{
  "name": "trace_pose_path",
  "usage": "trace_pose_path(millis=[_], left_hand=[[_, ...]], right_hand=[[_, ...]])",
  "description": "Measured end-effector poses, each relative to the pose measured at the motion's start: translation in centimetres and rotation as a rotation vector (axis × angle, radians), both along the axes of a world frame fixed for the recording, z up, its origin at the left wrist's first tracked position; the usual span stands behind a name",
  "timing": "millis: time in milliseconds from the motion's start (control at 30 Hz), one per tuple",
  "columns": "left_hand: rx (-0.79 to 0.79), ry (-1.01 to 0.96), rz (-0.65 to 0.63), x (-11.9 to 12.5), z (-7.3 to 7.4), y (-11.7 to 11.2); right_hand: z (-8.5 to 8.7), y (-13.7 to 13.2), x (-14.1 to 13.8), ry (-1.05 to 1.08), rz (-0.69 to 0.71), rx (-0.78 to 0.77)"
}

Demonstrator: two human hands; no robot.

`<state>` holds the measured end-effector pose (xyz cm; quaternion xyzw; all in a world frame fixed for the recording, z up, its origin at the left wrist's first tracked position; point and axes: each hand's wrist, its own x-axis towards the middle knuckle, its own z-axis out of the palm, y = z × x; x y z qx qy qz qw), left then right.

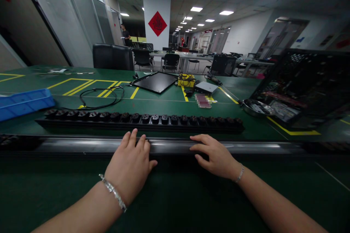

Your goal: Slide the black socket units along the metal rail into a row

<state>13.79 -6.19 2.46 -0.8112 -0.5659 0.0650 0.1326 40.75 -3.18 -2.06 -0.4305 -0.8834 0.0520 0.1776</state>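
Note:
A long, glossy black bar runs across the green table in front of me, from the left side of the view to the right. My left hand lies over it, palm down, fingers stretched out and thumb apart. From the right, my right hand reaches to the same bar with its fingers spread; whether the fingertips press on it I cannot tell. Just beyond the bar, and parallel to it, lies a black strip with a row of round, socket-like pieces along its top.
A blue bin sits at the left, near a looped black cable. Farther back are a flat black panel, a yellow box of cables and a grey box. At the right stand a metal bowl and an open computer case.

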Motion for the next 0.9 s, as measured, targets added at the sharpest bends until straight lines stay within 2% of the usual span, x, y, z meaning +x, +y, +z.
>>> trace_pose_path(millis=[233,367,500,733,900], left_hand=[[-0.1,-0.001,0.111,-3.2,2.2,2.0],[-0.151,0.017,0.197,-3.6,2.7,2.3],[-0.184,0.029,0.259,-2.9,2.4,2.1],[-0.145,0.121,0.293,-0.8,0.7,0.5],[-0.196,0.099,0.289,-0.6,0.8,0.0]], right_hand=[[0.0,0.0,0.0,0.002,0.002,0.007],[0.0,-0.1,0.0,0.001,-0.003,0.004],[0.1,-0.1,0.0,-0.005,-0.002,0.0],[0.1,-0.1,-0.1,-0.001,-0.004,0.0],[0.1,-0.1,-0.1,-0.009,0.004,0.012]])
